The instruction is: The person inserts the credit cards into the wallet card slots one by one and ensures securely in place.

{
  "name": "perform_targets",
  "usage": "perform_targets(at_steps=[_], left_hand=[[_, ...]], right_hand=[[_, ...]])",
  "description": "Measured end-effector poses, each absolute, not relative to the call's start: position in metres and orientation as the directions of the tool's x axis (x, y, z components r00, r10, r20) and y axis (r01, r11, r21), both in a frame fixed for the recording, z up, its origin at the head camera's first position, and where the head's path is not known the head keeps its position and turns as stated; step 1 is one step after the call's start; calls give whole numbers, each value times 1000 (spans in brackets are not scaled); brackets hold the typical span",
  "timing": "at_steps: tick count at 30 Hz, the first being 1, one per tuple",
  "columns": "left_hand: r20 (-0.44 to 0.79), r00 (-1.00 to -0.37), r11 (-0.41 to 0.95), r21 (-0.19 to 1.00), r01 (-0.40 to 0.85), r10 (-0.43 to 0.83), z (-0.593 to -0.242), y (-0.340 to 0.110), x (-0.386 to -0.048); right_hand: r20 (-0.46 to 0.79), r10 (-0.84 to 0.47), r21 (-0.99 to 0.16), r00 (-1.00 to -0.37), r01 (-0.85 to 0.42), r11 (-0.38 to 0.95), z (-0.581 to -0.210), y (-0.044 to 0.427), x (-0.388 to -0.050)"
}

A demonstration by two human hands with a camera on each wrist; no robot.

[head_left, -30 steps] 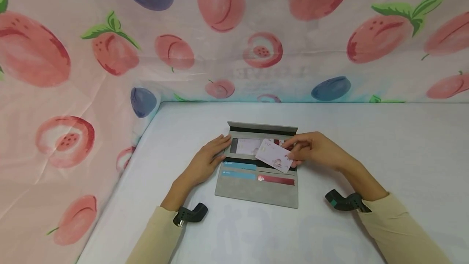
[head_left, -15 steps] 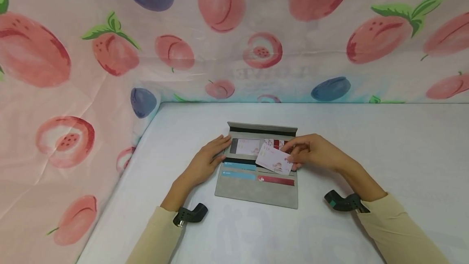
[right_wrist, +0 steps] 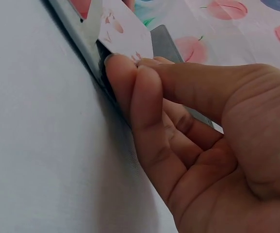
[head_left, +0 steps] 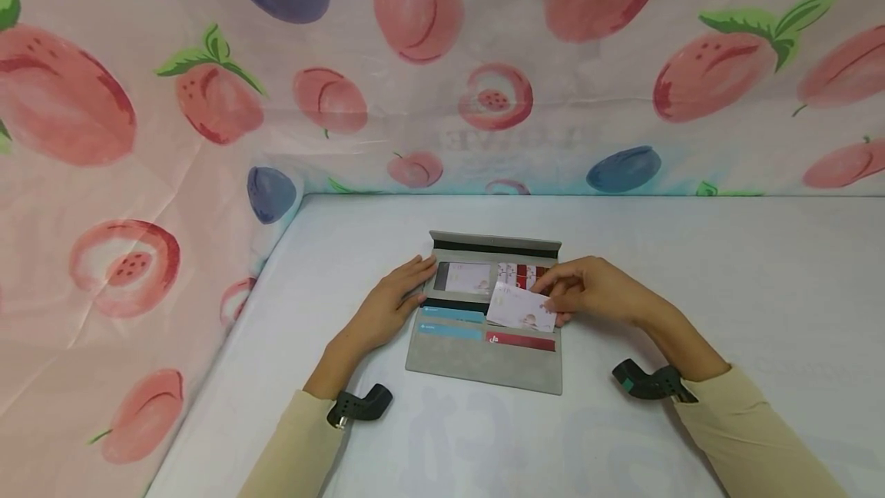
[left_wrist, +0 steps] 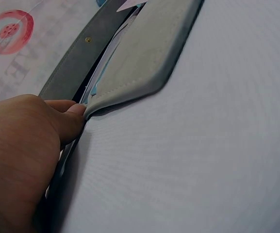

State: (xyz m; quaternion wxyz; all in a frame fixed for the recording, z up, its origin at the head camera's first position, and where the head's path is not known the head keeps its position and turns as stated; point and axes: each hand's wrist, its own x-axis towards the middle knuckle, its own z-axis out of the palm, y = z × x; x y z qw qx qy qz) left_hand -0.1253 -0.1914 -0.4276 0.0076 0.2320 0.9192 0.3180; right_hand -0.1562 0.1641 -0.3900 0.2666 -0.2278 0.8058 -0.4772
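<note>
A grey wallet lies unfolded on the white table, its upper flap raised at the back. The left hand rests along the wallet's left edge with fingers extended; in the left wrist view its thumb touches the edge near the fold. The right hand pinches a pale pink VIP card by its right end. This card lies over the right side of the fold, above a red card in a slot. Fingertips in the right wrist view hide the card's gripped corner.
Two blue cards sit in the left slots. Another pale card shows in the upper left pocket, and a red-and-white patterned card in the upper right one. A fruit-print cloth hangs behind the table.
The right hand has moved slightly down and turned the VIP card more level with the slots. More of the patterned card behind it shows. The left hand has stayed put.
</note>
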Motion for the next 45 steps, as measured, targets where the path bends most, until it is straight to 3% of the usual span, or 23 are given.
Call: perform_targets(at_steps=[10, 45], left_hand=[[133, -893, 696, 582, 421, 430, -428, -191, -125], [153, -889, 702, 562, 438, 432, -428, -191, -125]], right_hand=[[-228, -604, -867, -764, -123, 483, -389, 162, -154], [-142, -614, -732, -776, -335, 593, -383, 152, -149]])
